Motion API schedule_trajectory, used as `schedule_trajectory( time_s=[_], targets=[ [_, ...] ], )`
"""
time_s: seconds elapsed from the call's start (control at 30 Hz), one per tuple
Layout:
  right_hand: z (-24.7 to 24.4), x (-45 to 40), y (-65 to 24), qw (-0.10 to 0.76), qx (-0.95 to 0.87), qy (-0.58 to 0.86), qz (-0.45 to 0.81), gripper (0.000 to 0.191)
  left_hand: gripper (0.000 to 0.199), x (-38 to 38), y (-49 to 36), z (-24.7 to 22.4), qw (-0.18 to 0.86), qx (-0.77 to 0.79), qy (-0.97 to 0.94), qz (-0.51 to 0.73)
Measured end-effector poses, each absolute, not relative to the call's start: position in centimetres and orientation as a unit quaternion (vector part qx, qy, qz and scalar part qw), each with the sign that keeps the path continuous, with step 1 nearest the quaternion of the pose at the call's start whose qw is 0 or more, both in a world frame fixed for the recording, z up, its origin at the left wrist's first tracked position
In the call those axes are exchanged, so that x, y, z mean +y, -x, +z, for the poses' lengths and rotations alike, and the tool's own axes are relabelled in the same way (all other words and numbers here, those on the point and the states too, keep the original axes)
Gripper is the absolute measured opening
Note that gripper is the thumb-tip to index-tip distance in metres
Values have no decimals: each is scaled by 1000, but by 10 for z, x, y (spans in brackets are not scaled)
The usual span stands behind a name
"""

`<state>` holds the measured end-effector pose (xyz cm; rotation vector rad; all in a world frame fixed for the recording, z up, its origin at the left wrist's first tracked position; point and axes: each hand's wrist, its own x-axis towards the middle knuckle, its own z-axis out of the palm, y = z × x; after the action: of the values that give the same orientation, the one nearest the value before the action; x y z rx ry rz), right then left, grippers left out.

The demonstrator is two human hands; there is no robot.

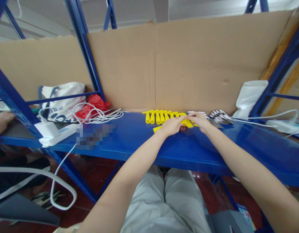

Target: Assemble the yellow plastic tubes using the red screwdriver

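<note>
Both hands meet over the far half of the blue tabletop. My left hand (173, 126) has its fingers closed around a yellow T-shaped plastic piece (187, 123). Pinching the far end of that piece, my right hand (199, 119) comes in from the other side. A row of similar yellow T-shaped pieces with round hollow handles (158, 117) lies beyond my left hand. Another yellow piece (157, 129) shows partly behind my left wrist. Just below the fingers is a small dark red object (183, 128), partly hidden. Flat metallic and white pieces (219, 117) lie fanned out right of my right hand.
A cardboard sheet (188, 64) walls off the back of the blue shelf table (137, 142). At left are a power strip (64, 134), coiled white cable (105, 116), red plastic bag (96, 103) and cloth bag (64, 97). Another person's hand (4, 120) rests far left.
</note>
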<state>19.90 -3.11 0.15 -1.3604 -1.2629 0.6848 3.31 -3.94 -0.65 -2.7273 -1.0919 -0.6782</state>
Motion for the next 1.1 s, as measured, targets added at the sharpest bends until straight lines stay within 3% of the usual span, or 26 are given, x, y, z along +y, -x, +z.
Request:
schedule_trajectory(
  time_s=[0.2, 0.77, 0.93, 1.1],
  targets=[
    [4, -32, -202, 528, -523, 575, 342, 14, 34, -39, -33, -7, 70, -378, 892, -240],
    [8, -39, -200, 515, -519, 557, 395, 16, 39, -33, -33, -9, 53, -347, 897, -268],
    [3, -26, -214, 486, -574, 619, 226, 19, 35, -33, -32, -9, 30, -363, 893, -263],
    [7, -23, -241, 350, -637, 682, -78, 26, 36, -30, -31, -9, -3, -375, 888, -265]
  ],
)
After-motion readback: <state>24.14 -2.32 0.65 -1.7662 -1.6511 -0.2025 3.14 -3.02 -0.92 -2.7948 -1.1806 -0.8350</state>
